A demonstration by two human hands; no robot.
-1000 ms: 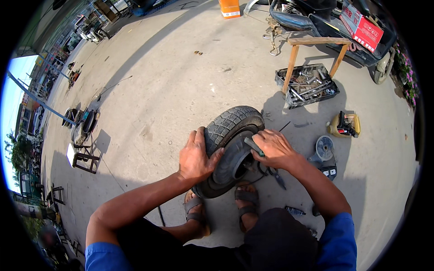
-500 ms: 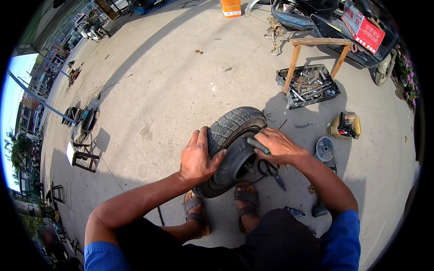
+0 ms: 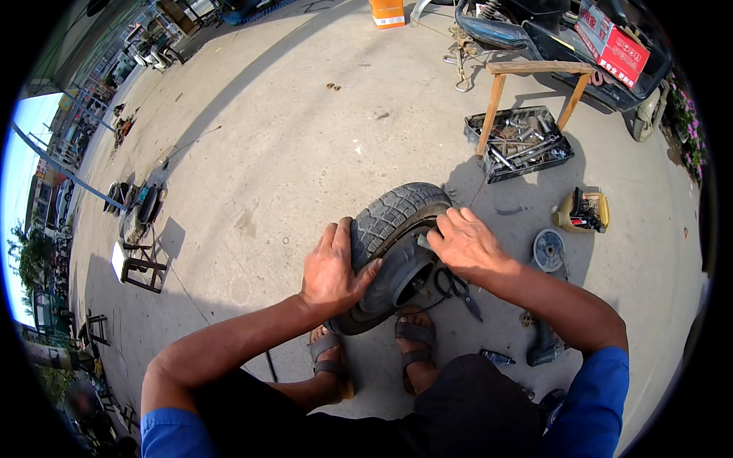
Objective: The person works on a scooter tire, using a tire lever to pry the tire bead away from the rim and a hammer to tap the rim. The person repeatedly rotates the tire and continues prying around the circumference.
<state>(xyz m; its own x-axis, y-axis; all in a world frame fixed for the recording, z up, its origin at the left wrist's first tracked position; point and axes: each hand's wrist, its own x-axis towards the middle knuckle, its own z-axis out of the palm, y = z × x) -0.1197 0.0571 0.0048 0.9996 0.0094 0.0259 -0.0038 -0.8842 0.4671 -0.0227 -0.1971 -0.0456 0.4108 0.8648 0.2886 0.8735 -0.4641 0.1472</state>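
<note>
A scooter wheel with a treaded black tyre (image 3: 402, 211) stands tilted on the ground in front of my feet, its dark hub (image 3: 397, 282) facing right. My left hand (image 3: 334, 267) grips the tyre's left side, fingers over the tread and thumb toward the rim. At the upper right rim my right hand (image 3: 469, 244) is closed around a grey-green, handle-like piece (image 3: 424, 242). Only its end shows; the rest is hidden by the fingers. Black-handled scissors (image 3: 460, 294) lie on the ground just right of the hub.
A black crate of sockets and wrenches (image 3: 527, 145) sits ahead right beside a wooden frame (image 3: 538, 69). Nearer are a cut yellow container (image 3: 584, 211), a round grey disc (image 3: 549, 250) and a dark power tool (image 3: 544, 347). A small stool (image 3: 137, 263) stands left.
My right hand has turned and moved slightly up along the rim, covering more of the grey-green piece. My right elbow has swung outward. The left hand and wheel stay nearly still.
</note>
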